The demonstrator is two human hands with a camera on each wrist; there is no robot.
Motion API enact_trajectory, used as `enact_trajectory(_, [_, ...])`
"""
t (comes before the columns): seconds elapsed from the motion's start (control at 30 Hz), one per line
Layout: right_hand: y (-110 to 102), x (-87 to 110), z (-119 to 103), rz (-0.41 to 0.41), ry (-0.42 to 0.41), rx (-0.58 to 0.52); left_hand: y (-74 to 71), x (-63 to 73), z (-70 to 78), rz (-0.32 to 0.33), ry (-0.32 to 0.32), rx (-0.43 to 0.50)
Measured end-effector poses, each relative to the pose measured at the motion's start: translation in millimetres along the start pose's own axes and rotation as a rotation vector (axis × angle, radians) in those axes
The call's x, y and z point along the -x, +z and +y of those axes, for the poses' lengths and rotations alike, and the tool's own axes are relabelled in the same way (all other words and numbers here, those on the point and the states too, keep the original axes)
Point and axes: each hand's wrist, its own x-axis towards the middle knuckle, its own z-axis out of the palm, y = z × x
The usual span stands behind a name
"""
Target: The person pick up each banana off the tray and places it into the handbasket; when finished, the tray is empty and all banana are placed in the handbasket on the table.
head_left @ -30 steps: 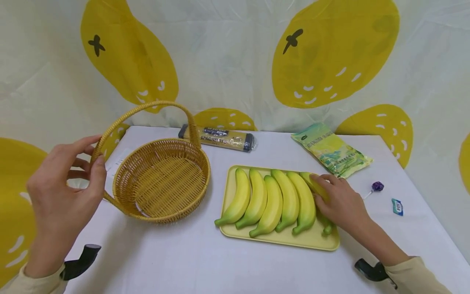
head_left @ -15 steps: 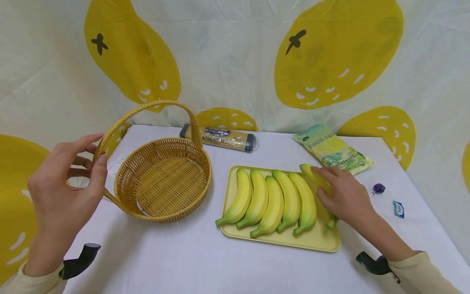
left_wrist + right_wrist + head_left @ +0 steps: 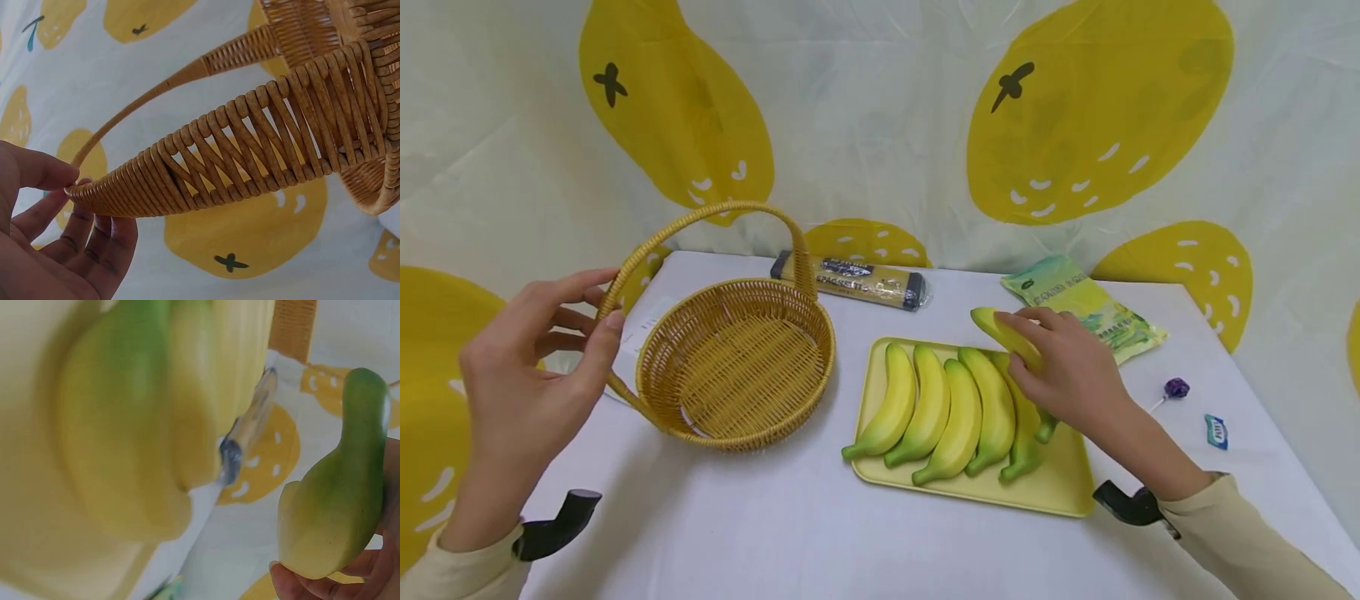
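My left hand [image 3: 538, 358] pinches the handle of a round wicker basket [image 3: 745, 375] between thumb and fingers; the left wrist view shows the woven handle [image 3: 244, 147] close up. The basket holds nothing inside. With my right hand [image 3: 1067, 362] I grip a yellow banana with green ends [image 3: 1000, 329], raised over the right part of a pale yellow tray [image 3: 1067, 487]. In the right wrist view the held banana [image 3: 331, 506] hangs apart from the others. Several more bananas [image 3: 898, 396] lie side by side on the tray, the rightmost partly hidden by my hand.
A spaghetti pack [image 3: 857, 282] lies behind the basket. A green and yellow bag [image 3: 1086, 300] sits behind my right hand. At the right lie a purple lollipop [image 3: 1176, 388] and a small blue wrapped piece [image 3: 1217, 432]. A fruit-printed sheet [image 3: 880, 108] hangs behind the table.
My right hand has taken the rightmost banana up off the tray and moved it left, over the other bananas' edge. The left hand keeps its hold on the basket handle.
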Motion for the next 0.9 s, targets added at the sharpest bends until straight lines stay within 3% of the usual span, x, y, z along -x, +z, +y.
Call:
enact_trajectory(0.5, [2.1,-41.8,-35.9,0.013,-0.180,-0.029,-3.2,-3.6,-2.0,-0.044,-0.052,0.078])
enact_trajectory(0.73, [5.0,-64.0,-58.9,-0.054,-0.213,-0.023,-9.3,-6.3,-1.3,-0.097,-0.156,0.085])
enact_trajectory(0.9, [9.2,-80.4,-74.5,-0.091,-0.234,-0.027,-9.3,-6.7,-1.7,-0.102,-0.166,0.090])
